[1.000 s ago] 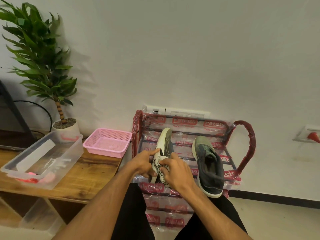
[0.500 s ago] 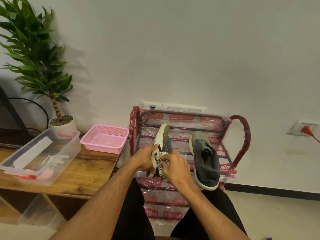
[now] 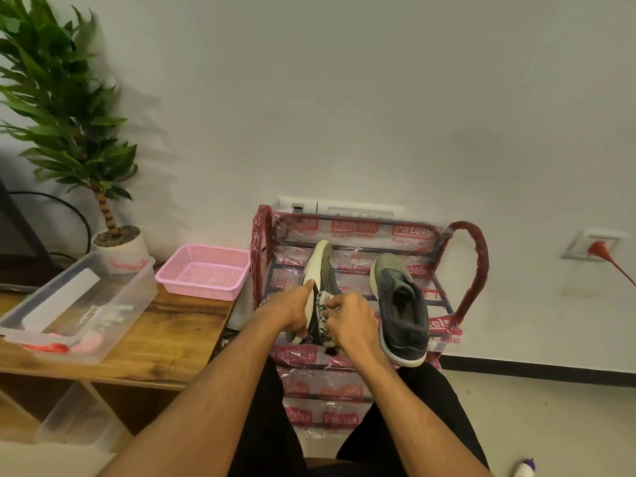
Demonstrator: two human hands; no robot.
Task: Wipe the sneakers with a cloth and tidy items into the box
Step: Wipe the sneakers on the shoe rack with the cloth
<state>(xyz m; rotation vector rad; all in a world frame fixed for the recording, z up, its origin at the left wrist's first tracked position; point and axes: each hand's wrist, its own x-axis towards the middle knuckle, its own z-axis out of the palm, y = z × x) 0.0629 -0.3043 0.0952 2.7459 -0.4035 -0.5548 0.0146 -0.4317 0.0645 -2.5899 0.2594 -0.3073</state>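
Dark sneaker [image 3: 322, 270] lies tipped on its side on the top shelf of the plastic-wrapped shoe rack [image 3: 472, 270], toward the shelf's left end, its white sole turned left. The left hand [image 3: 292, 309] grips it from the sole side, thumb stretched up along the sole and the other fingers wrapped round the shoe, mostly hidden behind it. The right hand [image 3: 351, 318] has its fingers curled tight round a bunched black-and-white patterned cloth [image 3: 321, 313] and presses it against the shoe's upper. The two hands are almost touching.

A grey sneaker [image 3: 402, 304] stands upright on the same shelf, just right of the right hand, its heel overhanging the rack's front edge.

Left of the rack is a wooden table [image 3: 172, 335]. On it, nearest the rack, sits a pink basket [image 3: 203, 273]. Farther left is the clear box [image 3: 79, 304], which holds a few red and pale items too blurred to name. Behind the box is a potted plant [image 3: 69, 115]. To the right of the rack, a red plug [image 3: 599, 249] sits in a wall socket.
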